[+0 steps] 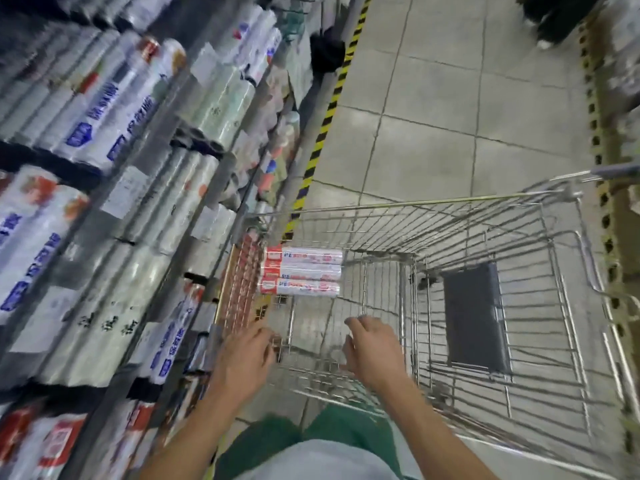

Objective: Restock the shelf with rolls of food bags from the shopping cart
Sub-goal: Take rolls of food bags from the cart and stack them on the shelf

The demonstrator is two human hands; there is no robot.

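Both the left hand (244, 358) and right hand (372, 351) hovered empty, fingers loosely spread, over the shopping cart (502, 209), near three rolls (301, 270).

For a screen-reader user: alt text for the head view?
Left hand and right hand, both empty, reach into a wire shopping cart toward three rolls of food bags lying side by side; stocked shelves stand at left.

wire shopping cart (433, 216), three food bag rolls (301, 270) inside
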